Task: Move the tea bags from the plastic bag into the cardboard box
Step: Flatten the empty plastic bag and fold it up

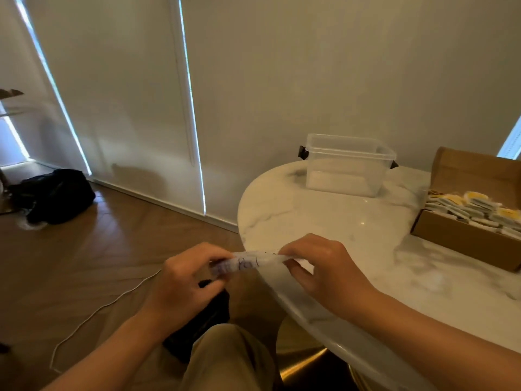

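— Head view, hands?
— The left hand [186, 280] is pinching one end of the plastic bag [248, 261]; the right hand [324, 272] is gripping the other, at the table [310, 215] edge.
— Tea bags [479, 210]?
— They are lying in the open cardboard box [456, 241], far right.

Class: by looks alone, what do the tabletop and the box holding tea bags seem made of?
Tabletop: likely polished marble or a lookalike; white, grey veins, glossy reflections. Box: matte brown cardboard; plain walls, folded flap.
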The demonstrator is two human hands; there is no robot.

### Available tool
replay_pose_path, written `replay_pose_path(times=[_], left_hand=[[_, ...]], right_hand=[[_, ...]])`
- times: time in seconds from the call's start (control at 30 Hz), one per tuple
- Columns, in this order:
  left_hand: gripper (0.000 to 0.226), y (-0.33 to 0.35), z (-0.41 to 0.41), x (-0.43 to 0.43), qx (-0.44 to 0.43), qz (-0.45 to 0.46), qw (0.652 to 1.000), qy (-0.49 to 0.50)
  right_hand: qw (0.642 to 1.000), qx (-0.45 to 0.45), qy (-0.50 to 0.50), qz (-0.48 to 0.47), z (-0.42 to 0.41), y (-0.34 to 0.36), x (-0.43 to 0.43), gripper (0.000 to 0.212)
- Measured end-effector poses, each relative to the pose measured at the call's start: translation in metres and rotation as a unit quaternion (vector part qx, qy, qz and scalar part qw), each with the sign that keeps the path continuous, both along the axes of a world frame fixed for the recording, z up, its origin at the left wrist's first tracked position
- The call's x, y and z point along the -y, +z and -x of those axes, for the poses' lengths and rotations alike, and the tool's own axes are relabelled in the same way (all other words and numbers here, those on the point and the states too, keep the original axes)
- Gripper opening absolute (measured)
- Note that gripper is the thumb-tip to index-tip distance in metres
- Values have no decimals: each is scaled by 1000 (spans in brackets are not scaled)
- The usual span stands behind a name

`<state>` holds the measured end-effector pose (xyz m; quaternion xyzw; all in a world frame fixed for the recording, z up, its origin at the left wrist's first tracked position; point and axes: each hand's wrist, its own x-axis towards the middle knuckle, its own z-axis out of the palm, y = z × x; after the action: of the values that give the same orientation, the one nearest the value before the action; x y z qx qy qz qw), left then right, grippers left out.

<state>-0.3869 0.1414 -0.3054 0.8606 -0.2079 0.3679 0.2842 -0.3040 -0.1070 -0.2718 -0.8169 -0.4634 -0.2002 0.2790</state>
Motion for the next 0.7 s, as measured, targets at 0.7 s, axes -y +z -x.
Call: replay_pose_path(times=[0.7], left_hand=[[29,-65,53,-132,-113,434,863,233]], right_hand=[[901,-410,-73,-121,1,-65,-235,13]])
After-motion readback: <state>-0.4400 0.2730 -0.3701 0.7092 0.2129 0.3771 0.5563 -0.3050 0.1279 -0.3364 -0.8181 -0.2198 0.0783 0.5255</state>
